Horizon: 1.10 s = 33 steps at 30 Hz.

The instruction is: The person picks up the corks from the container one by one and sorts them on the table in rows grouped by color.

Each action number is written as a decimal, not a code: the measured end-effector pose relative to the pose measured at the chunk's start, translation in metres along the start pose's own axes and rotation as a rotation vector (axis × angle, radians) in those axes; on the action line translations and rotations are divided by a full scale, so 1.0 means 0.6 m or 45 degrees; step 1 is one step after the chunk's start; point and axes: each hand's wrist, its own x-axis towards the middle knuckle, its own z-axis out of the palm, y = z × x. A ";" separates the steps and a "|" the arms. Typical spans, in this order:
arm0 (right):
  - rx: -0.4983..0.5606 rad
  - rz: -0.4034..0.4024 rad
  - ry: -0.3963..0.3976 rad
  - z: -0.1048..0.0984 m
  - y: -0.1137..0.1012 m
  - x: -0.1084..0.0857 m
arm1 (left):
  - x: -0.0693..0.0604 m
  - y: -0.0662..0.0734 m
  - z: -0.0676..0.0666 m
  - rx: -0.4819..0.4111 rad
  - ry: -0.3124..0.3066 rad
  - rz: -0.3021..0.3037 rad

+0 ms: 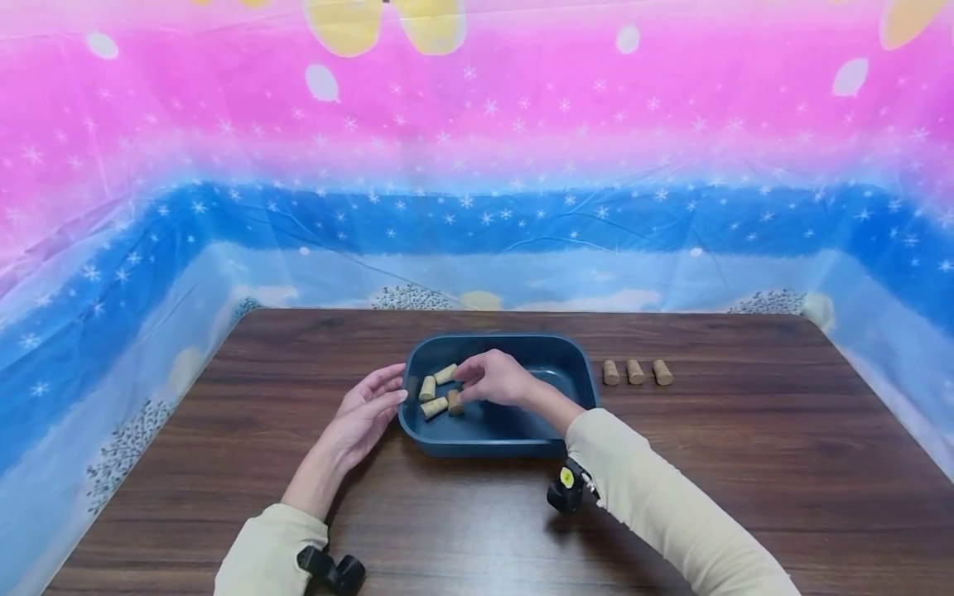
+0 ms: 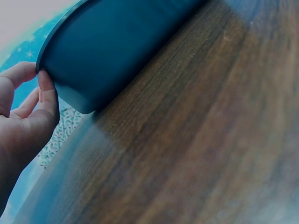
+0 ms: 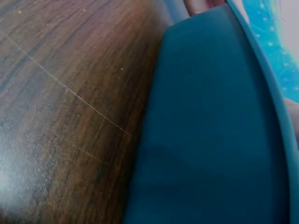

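Note:
A dark blue rectangular tub (image 1: pixel 488 447) sits on the table. My left hand (image 1: pixel 368 414) pinches its left rim, also seen in the left wrist view, where the thumb and a finger (image 2: pixel 46 86) meet the edge. Three pale corks lie in the tub's left part: a far cork (image 1: pixel 445 374), a middle cork (image 1: pixel 427 388) and a near cork (image 1: pixel 434 408). Beside them is a browner cork (image 1: pixel 455 403). Over it, inside the tub, my right hand (image 1: pixel 498 379) has thumb and fingers apart, the thumb tip by that cork. In the right wrist view the tub's wall (image 3: pixel 205 121) hides most of this hand.
Three brown corks stand in a row on the table right of the tub: a left cork (image 1: pixel 610 372), a middle cork (image 1: pixel 635 372) and a right cork (image 1: pixel 662 372). The dark wooden table (image 1: pixel 447 521) meets a patterned pink and blue cloth (image 1: pixel 522 215) behind and at both sides.

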 end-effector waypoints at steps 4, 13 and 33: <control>-0.001 0.020 0.002 0.005 -0.003 0.000 | 0.000 -0.001 0.001 -0.010 -0.007 0.011; -0.005 0.092 0.007 0.019 0.001 0.000 | -0.001 -0.002 0.000 -0.013 -0.015 0.026; -0.037 0.065 0.027 0.024 0.005 0.005 | -0.003 -0.001 0.000 -0.038 -0.004 0.031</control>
